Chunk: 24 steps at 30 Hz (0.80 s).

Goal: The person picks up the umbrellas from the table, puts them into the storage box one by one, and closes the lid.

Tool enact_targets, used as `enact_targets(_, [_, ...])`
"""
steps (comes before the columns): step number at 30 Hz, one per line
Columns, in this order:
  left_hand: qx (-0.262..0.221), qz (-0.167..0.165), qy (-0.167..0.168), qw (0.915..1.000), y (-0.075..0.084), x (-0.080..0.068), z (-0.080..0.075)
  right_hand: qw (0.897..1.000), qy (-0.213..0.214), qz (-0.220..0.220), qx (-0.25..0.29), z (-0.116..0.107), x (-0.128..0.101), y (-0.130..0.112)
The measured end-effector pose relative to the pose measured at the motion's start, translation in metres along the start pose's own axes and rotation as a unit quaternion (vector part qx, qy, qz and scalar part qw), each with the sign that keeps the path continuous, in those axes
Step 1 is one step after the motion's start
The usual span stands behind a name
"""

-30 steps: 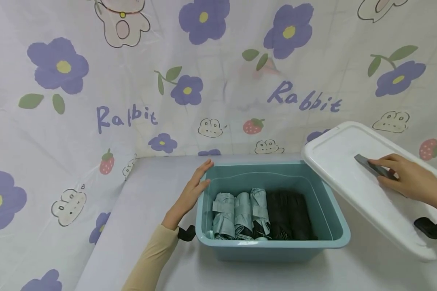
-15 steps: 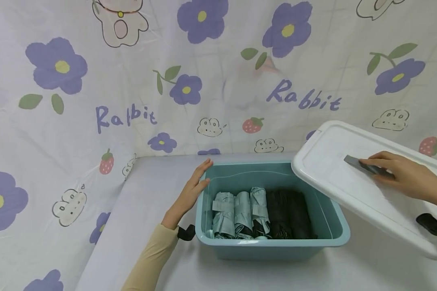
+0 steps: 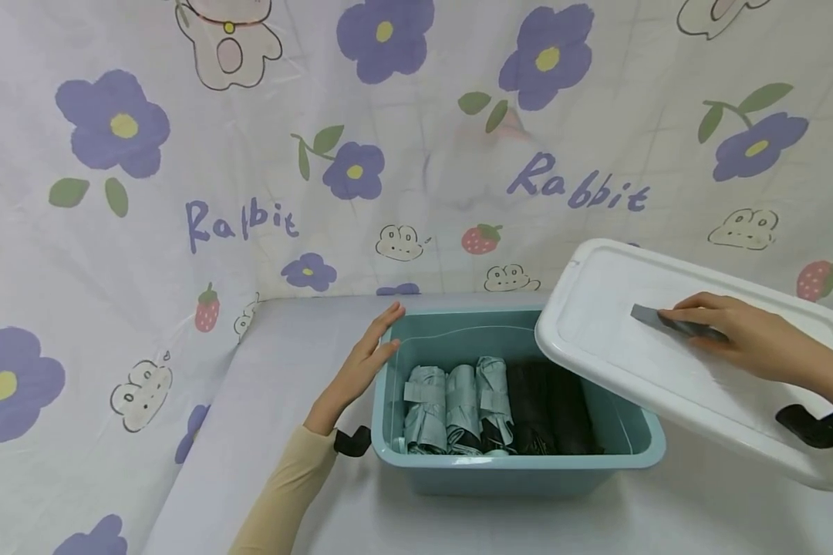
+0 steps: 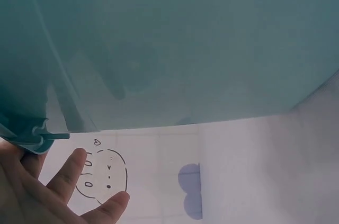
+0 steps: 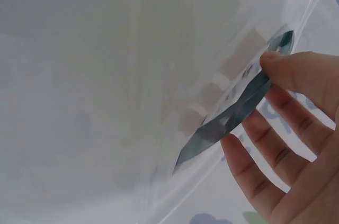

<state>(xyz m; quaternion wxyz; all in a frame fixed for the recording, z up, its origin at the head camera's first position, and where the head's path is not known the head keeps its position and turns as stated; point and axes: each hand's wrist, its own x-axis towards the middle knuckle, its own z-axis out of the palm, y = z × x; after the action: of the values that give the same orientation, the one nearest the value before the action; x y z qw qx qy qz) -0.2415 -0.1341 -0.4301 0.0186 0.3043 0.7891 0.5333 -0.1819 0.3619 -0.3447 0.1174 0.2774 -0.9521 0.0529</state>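
Observation:
A teal plastic storage bin (image 3: 521, 462) stands uncovered on the table. Inside lie pale teal rolled bundles (image 3: 463, 405) that look like folded umbrellas, beside black ones (image 3: 548, 408). My left hand (image 3: 350, 378) rests against the bin's left rim with fingers extended; the left wrist view shows its fingers (image 4: 69, 176) spread by the bin wall (image 4: 175, 49). My right hand (image 3: 743, 335) grips the grey handle (image 3: 680, 322) of a white lid (image 3: 618, 277), thumb and fingers pinching it in the right wrist view (image 5: 228, 118). The tilted lid overhangs the bin's right end, hiding its far right corner.
A white cloth covers the table (image 3: 284, 347). Behind and to the left hangs a white curtain (image 3: 423, 216) printed with purple flowers, rabbits and strawberries. Black straps sit at both wrists, the left one (image 3: 352, 442) close to the bin.
My right hand has carried the lid leftward, so it covers more of the bin's right end and lies less steeply. The left hand and the bin have hardly moved.

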Motion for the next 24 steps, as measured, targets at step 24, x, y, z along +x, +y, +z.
enact_targets(24, [-0.042, -0.011, 0.057, 0.9975, 0.0, -0.009, 0.006, 0.994, -0.017, -0.099, 0.039, -0.004, 0.028, -0.045])
